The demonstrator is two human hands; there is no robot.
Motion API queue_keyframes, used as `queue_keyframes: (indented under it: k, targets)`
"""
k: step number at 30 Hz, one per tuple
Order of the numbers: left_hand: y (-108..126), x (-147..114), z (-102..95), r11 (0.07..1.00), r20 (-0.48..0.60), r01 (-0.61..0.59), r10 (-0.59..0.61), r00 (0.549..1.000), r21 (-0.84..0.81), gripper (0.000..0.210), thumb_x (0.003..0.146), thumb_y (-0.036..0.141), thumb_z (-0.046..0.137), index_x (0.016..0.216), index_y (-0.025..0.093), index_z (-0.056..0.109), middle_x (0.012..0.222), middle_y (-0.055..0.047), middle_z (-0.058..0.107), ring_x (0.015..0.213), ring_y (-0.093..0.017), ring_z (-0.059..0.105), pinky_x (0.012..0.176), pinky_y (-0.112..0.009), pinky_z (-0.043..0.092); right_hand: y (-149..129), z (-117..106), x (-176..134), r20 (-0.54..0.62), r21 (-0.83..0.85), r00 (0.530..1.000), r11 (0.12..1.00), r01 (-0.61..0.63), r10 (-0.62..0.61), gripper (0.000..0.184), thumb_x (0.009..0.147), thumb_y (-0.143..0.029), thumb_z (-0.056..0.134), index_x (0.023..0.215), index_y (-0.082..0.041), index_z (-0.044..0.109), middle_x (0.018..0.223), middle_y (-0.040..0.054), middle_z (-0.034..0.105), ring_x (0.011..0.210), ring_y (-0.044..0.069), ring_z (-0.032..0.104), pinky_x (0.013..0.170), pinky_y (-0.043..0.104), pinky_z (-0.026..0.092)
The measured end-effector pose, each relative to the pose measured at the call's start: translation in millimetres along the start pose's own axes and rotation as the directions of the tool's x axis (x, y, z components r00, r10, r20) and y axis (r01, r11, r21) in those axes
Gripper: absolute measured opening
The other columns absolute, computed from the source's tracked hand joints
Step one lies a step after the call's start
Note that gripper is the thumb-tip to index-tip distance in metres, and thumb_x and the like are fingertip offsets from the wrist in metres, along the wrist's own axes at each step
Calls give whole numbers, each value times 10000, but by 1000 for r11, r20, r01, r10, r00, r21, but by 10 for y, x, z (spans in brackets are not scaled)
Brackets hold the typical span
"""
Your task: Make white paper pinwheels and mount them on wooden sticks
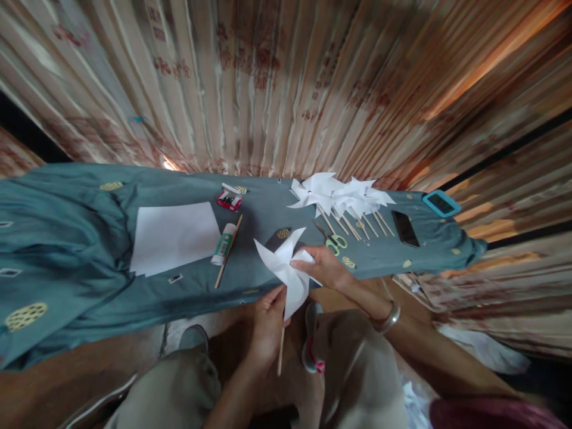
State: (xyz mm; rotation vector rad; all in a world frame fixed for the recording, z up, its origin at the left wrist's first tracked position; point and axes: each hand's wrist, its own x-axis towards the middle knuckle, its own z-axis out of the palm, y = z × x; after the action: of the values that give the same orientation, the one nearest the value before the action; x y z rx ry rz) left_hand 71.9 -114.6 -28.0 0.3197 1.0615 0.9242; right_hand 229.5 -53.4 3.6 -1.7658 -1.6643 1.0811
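A white paper pinwheel [286, 271] is held up in front of me, over the near edge of the cloth. Its thin wooden stick [280, 351] hangs down below the blades. My left hand [269, 319] is closed around the upper stick, just behind the lowest blade. With its fingers at the pinwheel's centre and right blade, my right hand [325, 266] pinches the paper. The fingertips of the left hand are partly hidden by the paper.
On the teal cloth [179, 298] lie white paper sheets [174, 238], a glue stick [223, 244], a loose wooden stick [229, 250], a small red box [229, 198], scissors [335, 241], several finished pinwheels [339, 196], a black phone [405, 229] and a blue-framed device [441, 204]. Patterned curtains [268, 89] hang behind.
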Motion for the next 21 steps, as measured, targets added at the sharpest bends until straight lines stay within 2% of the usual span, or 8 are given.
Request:
queue_keyframes:
  k: [2, 6, 8, 12, 14, 18, 21]
  targets:
    - [56, 18, 34, 996, 2, -43, 43, 999, 73, 401, 540, 472, 783, 755, 135, 754, 554, 19, 590, 487, -88, 442, 437, -187, 278, 5, 10, 23, -42, 118, 999, 993, -3, 8, 337, 667, -489, 722, 646, -159, 652, 578, -13, 610, 546, 113, 493, 486, 212, 361]
    - [170, 50, 120, 983, 73, -134, 126, 989, 125, 422, 540, 524, 763, 650, 117, 736, 383, 78, 393, 390, -49, 268, 404, -190, 190, -24, 14, 103, -18, 376, 1000, 927, -5, 12, 418, 572, -540, 793, 660, -157, 654, 576, -24, 608, 518, 98, 478, 494, 221, 378]
    - [200, 67, 157, 972, 83, -173, 161, 983, 157, 413, 528, 518, 776, 619, 119, 728, 355, 84, 366, 382, -45, 239, 402, -193, 181, -31, -8, 121, -12, 453, 1000, 891, -2, 8, 422, 548, -529, 820, 669, -156, 664, 572, -34, 605, 512, 90, 475, 500, 220, 381]
    - [216, 103, 200, 938, 90, -263, 248, 964, 226, 344, 501, 448, 806, 612, 131, 731, 420, 52, 479, 439, -66, 337, 462, -203, 307, -1, -106, 95, -7, 539, 1000, 842, 17, -15, 422, 517, -508, 849, 689, -156, 693, 567, -44, 607, 506, 83, 469, 506, 218, 377]
    - [229, 115, 216, 917, 114, -294, 273, 955, 271, 320, 534, 444, 780, 607, 136, 729, 451, 40, 503, 468, -84, 376, 481, -210, 326, 26, -175, 73, -4, 564, 999, 825, 34, -38, 407, 529, -495, 847, 708, -158, 706, 584, -41, 624, 515, 86, 480, 511, 220, 377]
    - [324, 136, 283, 851, 222, -341, 271, 936, 399, 313, 613, 448, 705, 586, 137, 710, 419, 54, 424, 437, -77, 313, 442, -209, 253, 79, -303, 80, 0, 589, 996, 805, 70, -86, 360, 580, -468, 833, 735, -163, 717, 618, -30, 652, 540, 91, 507, 527, 218, 385]
    - [417, 196, 380, 792, 308, -385, 260, 915, 475, 308, 626, 431, 645, 511, 146, 639, 400, 61, 377, 411, -66, 274, 429, -210, 206, 116, -357, 140, -47, 624, 995, 775, 101, -91, 353, 581, -471, 834, 721, -170, 714, 617, -29, 655, 544, 96, 519, 533, 220, 398]
